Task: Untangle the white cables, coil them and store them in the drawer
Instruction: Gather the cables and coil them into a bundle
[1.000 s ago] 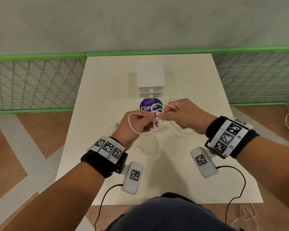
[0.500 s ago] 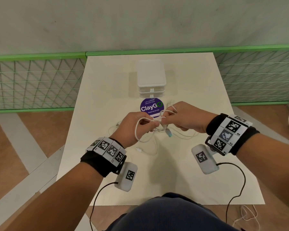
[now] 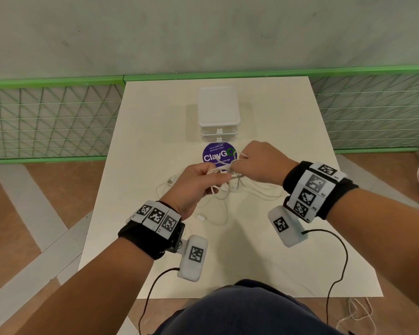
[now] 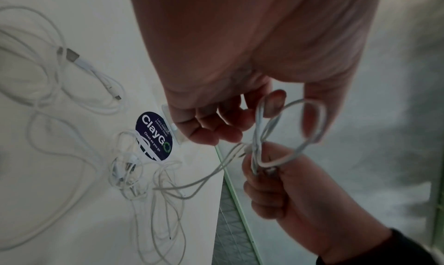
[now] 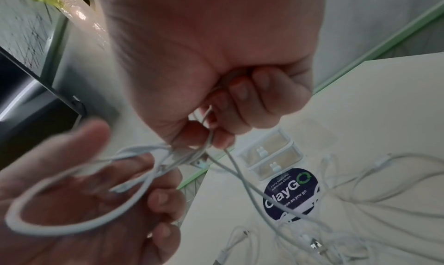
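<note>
I hold one white cable [image 3: 221,168] above the table, folded into a small loop [image 4: 290,134] [image 5: 72,202]. My left hand [image 3: 215,176] [image 4: 293,115] has its fingers curled and the loop sits over them. My right hand [image 3: 237,165] [image 5: 216,128] grips the loop's gathered strands in a fist, and a free length trails down from it. Below lies the tangle of other white cables [image 3: 228,197] [image 4: 129,174] [image 5: 336,231]. The white two-drawer unit [image 3: 218,117] [image 5: 271,155] stands behind with both drawers closed.
A round purple ClayGo sticker [image 3: 219,155] lies on the cream table [image 3: 288,141] in front of the drawers. Loose plug ends [image 4: 79,60] lie left of the tangle. A green mesh railing [image 3: 46,122] runs behind the table. More cable lies on the floor [image 3: 356,313] at the right.
The wide loop that hung from my left hand has drawn into a smaller bundle between the two hands. Both hands have closed in on each other.
</note>
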Motion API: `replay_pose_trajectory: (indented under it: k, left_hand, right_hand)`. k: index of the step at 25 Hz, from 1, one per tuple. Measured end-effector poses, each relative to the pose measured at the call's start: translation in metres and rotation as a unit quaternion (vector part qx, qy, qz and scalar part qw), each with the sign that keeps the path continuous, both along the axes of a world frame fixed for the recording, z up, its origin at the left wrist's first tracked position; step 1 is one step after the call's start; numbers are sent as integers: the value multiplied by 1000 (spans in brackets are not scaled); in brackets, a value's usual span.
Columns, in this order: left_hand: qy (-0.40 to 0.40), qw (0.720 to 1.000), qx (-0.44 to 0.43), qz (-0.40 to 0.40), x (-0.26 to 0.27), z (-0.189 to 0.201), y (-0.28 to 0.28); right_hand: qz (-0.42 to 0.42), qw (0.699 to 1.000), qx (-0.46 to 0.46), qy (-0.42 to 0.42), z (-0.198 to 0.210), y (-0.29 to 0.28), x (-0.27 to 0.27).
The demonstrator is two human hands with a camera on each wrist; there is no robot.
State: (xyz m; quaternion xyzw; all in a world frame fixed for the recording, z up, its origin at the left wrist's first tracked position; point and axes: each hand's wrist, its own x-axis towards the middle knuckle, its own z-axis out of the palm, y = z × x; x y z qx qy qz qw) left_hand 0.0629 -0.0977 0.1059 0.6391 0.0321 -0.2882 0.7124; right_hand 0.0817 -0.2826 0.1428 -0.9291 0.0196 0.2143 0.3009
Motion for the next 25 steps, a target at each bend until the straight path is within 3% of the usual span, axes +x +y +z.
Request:
replay_pose_trajectory:
  k: [4,9,11,17,21,25]
  left_hand:
    - [20,996,5,81,4,0,2]
    - [112,964,-159,184,14,0,29]
    - [121,958,-170,198,20,-2,43]
    - [113,969,-89,199,20,2,52]
    - [141,985,-30,97,12,2,46]
    - [207,971,22,-120,3,3,41]
  right_hand:
    - [-144,975,145,93,-3,-8,1]
    - [-264,927,226,141,-13,-30,-6]
    - [-275,917,242,158,-18,-43,-7]
    - [-272,897,292,188,-21,-47,-9]
    - [-270,870,366,189,-13,-43,-5]
    - [-242,876,380,169,-3,-26,-3]
